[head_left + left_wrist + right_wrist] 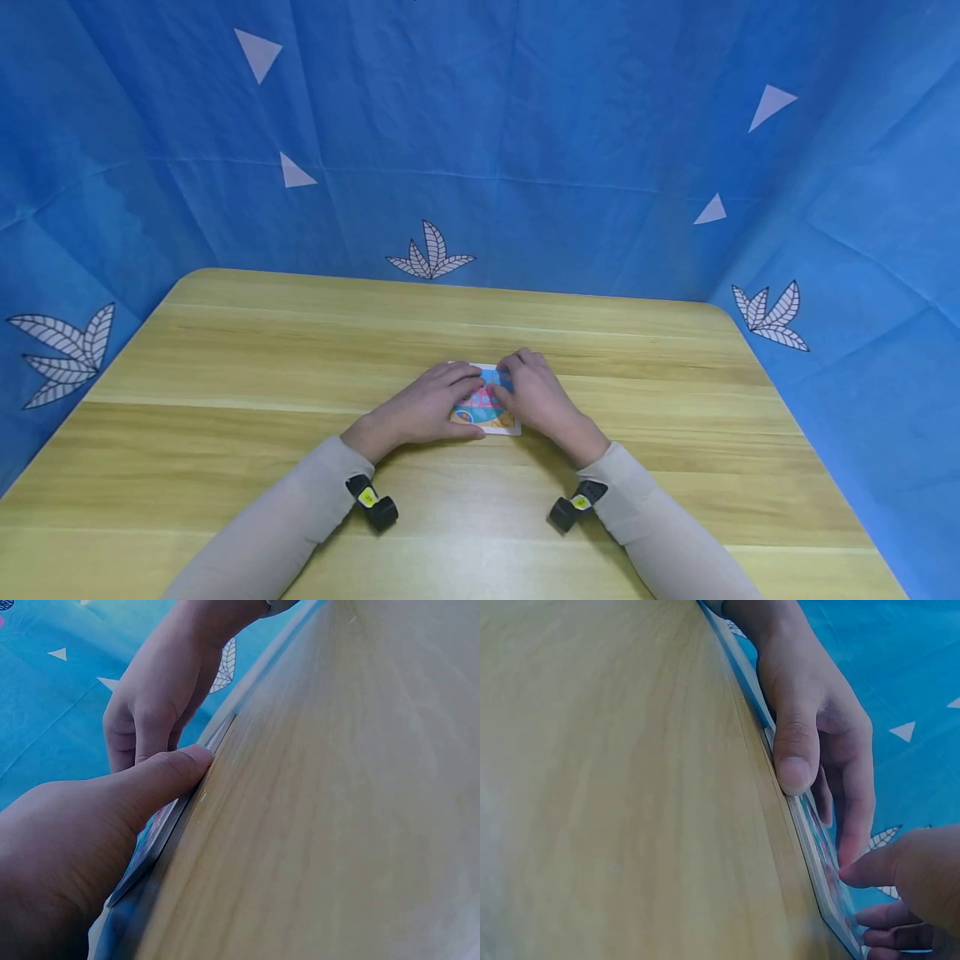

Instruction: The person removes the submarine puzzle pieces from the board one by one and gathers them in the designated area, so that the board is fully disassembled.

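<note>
Head view is showing the left hand [423, 408] and right hand [534, 396] resting on a thin colourful printed card [486, 407] lying on the light wooden table [300, 358]. Both thumbs are pressing its near edge while the fingers are lying across its top, pinching it.

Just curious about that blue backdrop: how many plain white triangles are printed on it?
4 in the head view: two on the left, upper triangle and lower triangle; two on the right, high triangle and low triangle. More may lie outside view.

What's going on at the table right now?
A person has both hands on a small colourful card lying flat on the wooden table. The left hand has its thumb at the card's near edge and fingers on top; the right hand covers its right side, fingers curled over the far corner.
</note>
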The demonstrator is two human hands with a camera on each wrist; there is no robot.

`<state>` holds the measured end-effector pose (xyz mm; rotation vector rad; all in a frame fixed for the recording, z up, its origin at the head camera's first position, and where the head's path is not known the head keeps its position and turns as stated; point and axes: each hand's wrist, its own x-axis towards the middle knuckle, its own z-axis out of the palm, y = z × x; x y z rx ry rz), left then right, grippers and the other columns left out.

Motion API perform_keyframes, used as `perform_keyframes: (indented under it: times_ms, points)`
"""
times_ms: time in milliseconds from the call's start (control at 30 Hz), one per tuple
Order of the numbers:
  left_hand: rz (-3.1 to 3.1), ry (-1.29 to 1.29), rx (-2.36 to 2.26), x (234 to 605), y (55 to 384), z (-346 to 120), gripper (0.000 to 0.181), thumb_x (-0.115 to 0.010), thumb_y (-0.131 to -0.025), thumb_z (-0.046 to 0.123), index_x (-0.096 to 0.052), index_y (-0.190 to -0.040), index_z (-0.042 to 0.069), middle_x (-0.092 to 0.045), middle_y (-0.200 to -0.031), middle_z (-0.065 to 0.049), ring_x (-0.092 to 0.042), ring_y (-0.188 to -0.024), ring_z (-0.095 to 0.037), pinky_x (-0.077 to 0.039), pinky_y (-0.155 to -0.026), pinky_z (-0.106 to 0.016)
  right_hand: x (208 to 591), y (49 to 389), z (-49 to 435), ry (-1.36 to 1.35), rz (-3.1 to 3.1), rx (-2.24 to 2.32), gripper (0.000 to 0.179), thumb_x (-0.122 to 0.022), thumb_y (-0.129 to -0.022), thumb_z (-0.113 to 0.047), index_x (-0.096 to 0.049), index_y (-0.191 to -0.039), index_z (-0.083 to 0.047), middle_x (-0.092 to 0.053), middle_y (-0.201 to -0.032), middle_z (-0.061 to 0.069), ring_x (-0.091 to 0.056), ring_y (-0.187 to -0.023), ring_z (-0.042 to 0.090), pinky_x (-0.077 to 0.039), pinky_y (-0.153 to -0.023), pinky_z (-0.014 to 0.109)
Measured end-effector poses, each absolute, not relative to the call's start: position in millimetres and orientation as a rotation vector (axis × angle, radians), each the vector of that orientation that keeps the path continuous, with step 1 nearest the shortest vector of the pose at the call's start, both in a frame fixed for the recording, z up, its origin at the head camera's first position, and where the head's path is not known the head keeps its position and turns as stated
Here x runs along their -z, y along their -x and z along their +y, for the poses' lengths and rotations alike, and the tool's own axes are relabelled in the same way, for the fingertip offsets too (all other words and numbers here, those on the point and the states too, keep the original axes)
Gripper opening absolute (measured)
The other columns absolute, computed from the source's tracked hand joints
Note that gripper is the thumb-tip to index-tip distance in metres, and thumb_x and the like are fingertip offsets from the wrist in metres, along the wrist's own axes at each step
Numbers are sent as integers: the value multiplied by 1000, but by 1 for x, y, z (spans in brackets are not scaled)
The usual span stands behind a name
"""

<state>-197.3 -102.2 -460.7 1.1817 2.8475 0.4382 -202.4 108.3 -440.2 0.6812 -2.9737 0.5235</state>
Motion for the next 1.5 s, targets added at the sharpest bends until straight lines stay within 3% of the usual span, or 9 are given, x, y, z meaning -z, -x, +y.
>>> perform_keyframes:
  times_ms: [467, 767, 933, 1100, 1500]
  points:
    - [2829, -1195, -427, 462, 197, -102, 84, -58, -88, 65, -40, -150, 10, -37, -153, -6, -30, -141, -23, -19, -118, -40, 441, 206, 109, -655, -2978, -576, 32, -68, -93, -26, -64, -111, 0, -60, -103, 10, -56, -98, 27, -47, -89, 41]
    - [2803, -1158, -399, 458, 195, -101, 84, -56, -90, 64, -36, -152, 10, -31, -157, -6, -26, -144, -24, -16, -119, -40, 442, 215, 114, -596, -3025, -799, 23, -67, -94, -20, -68, -112, -5, -60, -100, 6, -56, -86, 19, -50, -75, 37]
    - [2796, -1159, -388, 459, 195, -101, 85, -55, -90, 65, -34, -153, 11, -29, -158, -2, -24, -145, -24, -16, -119, -41, 443, 219, 118, -577, -3039, -935, 21, -67, -94, -18, -70, -112, -7, -59, -97, 4, -57, -85, 18, -50, -75, 36]
    - [2783, -1167, -382, 458, 195, -101, 82, -53, -91, 64, -32, -154, 16, -30, -158, 2, -23, -145, -26, -15, -119, -43, 447, 224, 122, -543, -3032, -1077, 18, -67, -94, -17, -71, -110, -8, -59, -97, 3, -57, -87, 19, -50, -76, 36]
    - [2743, -1267, -326, 456, 193, -102, 62, -48, -96, 59, -41, -150, 29, -34, -156, -1, -22, -145, -32, -13, -118, -48, 452, 230, 128, -498, -2986, -1251, 17, -72, -90, -18, -72, -106, -10, -64, -94, 2, -58, -85, 18, -50, -75, 34]
